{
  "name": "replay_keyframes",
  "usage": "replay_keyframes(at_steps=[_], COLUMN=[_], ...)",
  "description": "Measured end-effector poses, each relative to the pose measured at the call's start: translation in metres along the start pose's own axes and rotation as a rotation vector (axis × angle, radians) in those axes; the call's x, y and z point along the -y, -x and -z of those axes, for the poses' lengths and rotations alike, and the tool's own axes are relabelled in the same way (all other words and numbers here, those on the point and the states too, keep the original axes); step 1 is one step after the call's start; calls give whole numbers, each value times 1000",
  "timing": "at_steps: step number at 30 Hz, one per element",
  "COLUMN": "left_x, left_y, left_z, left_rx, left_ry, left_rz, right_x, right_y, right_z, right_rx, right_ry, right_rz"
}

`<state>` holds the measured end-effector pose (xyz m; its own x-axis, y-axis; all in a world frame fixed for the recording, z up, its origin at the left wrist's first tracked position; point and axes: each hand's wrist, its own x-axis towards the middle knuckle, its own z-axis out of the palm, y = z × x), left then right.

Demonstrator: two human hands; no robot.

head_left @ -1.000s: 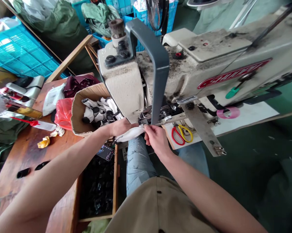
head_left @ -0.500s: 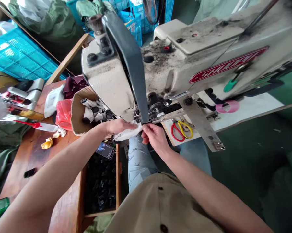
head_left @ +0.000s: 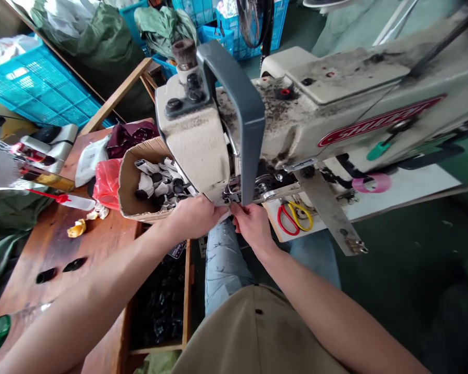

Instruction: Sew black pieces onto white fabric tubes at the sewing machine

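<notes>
At the head of a cream sewing machine (head_left: 197,148), my two hands meet below the needle area. My left hand (head_left: 197,215) is closed, back upward, on a white fabric piece (head_left: 223,213), most of which the hand hides. My right hand (head_left: 252,224) pinches the right edge of this piece between thumb and fingers. The presser foot and needle are mostly hidden behind the machine's grey guard (head_left: 252,130). Just right of my right hand lie scissors (head_left: 294,217) with red and yellow handles.
Left of the machine stands a cardboard box (head_left: 125,200) of white and black pieces. On the wooden table (head_left: 101,249) lie a red plastic bag (head_left: 107,183), fruit peel (head_left: 77,228) and small black parts (head_left: 75,264). A drawer (head_left: 187,296) with black pieces is below. A metal arm (head_left: 329,208) juts out at right.
My left hand has turned and now covers most of the white fabric piece. My right hand has shifted slightly right. The whole view has tilted, so the machine appears lower and further right.
</notes>
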<state>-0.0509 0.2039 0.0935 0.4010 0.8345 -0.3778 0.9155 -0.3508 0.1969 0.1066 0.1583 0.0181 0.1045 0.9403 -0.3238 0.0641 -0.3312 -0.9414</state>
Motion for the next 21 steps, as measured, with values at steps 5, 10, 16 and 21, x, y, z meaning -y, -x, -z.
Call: replay_keyframes(at_steps=[5, 10, 16, 21], left_x=[-1, 18, 35, 32], left_y=[-3, -16, -25, -23], left_z=[-24, -28, -19, -1], left_rx=[-78, -2, 427, 474], left_ry=[33, 561, 1025, 740], left_rz=[-5, -42, 45, -34], right_x=[-3, -5, -19, -27], right_y=[-2, 0, 12, 10], right_z=[-2, -6, -16, -12], right_rx=[-35, -29, 0, 76], right_ry=[36, -86, -343, -348], right_rz=[51, -17, 0, 28])
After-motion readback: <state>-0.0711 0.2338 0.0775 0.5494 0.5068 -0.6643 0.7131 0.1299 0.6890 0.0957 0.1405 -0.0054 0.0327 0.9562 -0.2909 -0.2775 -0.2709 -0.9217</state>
